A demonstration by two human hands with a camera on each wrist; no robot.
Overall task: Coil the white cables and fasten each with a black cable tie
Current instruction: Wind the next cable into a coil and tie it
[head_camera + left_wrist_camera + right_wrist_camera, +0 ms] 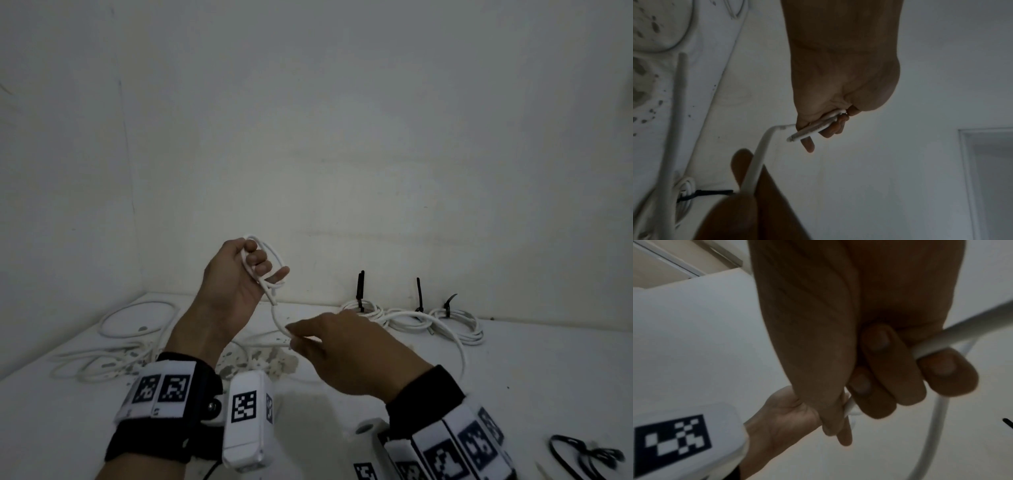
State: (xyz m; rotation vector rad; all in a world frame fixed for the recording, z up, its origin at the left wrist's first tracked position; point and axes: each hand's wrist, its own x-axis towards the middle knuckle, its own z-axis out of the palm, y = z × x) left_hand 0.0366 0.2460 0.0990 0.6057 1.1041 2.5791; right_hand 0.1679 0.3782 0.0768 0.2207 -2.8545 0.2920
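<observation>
Left hand: your left hand (pixel 230 281) is raised, fingers curled round small loops of the white cable (pixel 276 320).
Right hand: your right hand (pixel 346 356) pinches the same cable lower down, above the table (pixel 531 383).
Tied coils (pixel 363 310): three, by the wall.
Black cable ties (pixel 579 457): spare, near right.
Uncoiled cables (pixel 137 323): far left.

Light is dim, flat and greyish in all three views. In the head view the wall (pixel 308 102) darkens toward the corners, and a soft shadow lies on the table (pixel 513 377) just beside the right hand (pixel 346 353); the table's far edge bows from the wide lens. Both wrist views are soft and noisy: the left hand (pixel 840 73) shows dark and underexposed, and the white cable (pixel 756 162) blurs close to the lens.
</observation>
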